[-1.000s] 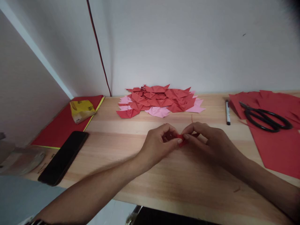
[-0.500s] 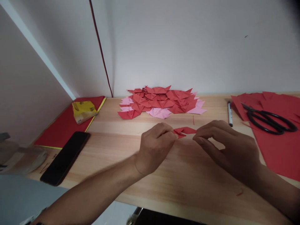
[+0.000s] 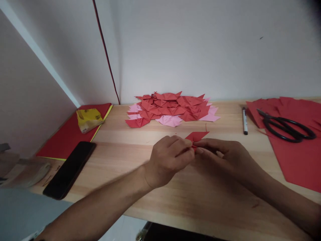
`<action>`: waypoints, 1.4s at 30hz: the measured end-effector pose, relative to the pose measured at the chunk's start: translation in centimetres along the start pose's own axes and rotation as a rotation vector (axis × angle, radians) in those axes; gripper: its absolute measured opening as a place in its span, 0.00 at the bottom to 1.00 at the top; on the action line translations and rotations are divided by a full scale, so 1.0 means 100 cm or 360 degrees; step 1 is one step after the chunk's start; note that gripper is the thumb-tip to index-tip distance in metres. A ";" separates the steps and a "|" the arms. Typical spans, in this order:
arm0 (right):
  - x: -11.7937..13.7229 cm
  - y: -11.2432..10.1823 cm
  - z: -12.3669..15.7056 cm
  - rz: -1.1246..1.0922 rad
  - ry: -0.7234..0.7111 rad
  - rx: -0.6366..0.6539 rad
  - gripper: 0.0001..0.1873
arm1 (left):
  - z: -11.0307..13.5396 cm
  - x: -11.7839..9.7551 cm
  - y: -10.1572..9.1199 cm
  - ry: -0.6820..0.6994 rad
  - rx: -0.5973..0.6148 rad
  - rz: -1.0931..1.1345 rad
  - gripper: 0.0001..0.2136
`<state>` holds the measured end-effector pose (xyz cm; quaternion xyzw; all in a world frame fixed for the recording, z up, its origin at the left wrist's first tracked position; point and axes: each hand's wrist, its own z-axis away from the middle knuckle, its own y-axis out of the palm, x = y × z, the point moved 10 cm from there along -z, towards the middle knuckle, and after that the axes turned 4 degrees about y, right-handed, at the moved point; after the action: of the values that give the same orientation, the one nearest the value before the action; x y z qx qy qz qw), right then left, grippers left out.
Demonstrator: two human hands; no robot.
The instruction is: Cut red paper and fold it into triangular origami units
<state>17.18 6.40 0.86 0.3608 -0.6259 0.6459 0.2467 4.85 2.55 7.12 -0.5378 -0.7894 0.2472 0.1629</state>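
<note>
two bare hands are pinching a folded red paper over a pale, streaky wooden tabletop.
the left hand is gripping the folded red paper between thumb and curled fingers, while the right hand is pinching its lower edge; a flat, slanting flap is showing beyond the fingertips, in front of a layered pile of creased red and pink shapes. on the right, black-looped scissors are lying on smooth red sheets, beside a slim white marker. on the left, a glossy black phone is lying near a yellow-edged red stack, on which a crumpled, printed yellow packet is resting (what it is holding, i cannot tell). a see-through container is standing at the far left, its contents blurred.
</note>
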 end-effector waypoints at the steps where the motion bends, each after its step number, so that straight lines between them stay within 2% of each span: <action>1: -0.002 0.004 -0.001 -0.0079 0.0044 0.0061 0.14 | 0.000 -0.002 0.000 0.0041 0.0000 -0.0011 0.02; 3: -0.006 0.010 -0.003 -0.0225 0.0114 0.0154 0.15 | -0.001 -0.006 0.000 0.0093 0.0009 -0.0027 0.02; 6: -0.008 0.013 -0.003 -0.0283 0.0162 0.0185 0.18 | 0.000 -0.010 0.001 0.0147 0.0039 -0.0053 0.03; 14: 0.000 0.005 -0.002 -0.0154 0.0075 0.0055 0.20 | 0.000 -0.010 0.006 0.0138 0.0111 -0.0068 0.03; 18: -0.004 0.003 -0.002 -0.0144 0.0129 0.0026 0.20 | 0.003 -0.004 0.013 0.0011 0.0167 0.0050 0.04; 23: -0.004 -0.001 -0.004 -0.0194 0.0112 -0.0018 0.17 | 0.008 0.019 0.017 -0.0416 0.0115 0.0277 0.03; 27: -0.005 -0.001 -0.005 -0.0187 0.0137 -0.0033 0.16 | 0.011 0.035 0.026 -0.0727 0.0135 0.0597 0.03; 32: -0.006 -0.001 -0.004 -0.0192 0.0166 -0.0049 0.16 | 0.033 0.060 0.043 -0.1330 0.0091 0.0977 0.01; 37: -0.010 0.002 -0.005 -0.0286 0.0211 -0.0024 0.16 | 0.054 0.068 0.061 -0.1700 0.0067 0.1322 0.02; 40: -0.009 0.005 -0.005 -0.0307 0.0180 0.0006 0.16 | 0.067 0.070 0.070 -0.1921 0.0009 0.1518 0.06; 42: -0.009 0.007 -0.005 -0.0306 0.0168 0.0027 0.16 | 0.070 0.071 0.071 -0.1995 -0.0035 0.1566 0.08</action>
<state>17.12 6.94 -0.19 0.3867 -0.5691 0.6426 0.3372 4.05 9.74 -2.77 -0.5871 -0.4084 0.5394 -0.4445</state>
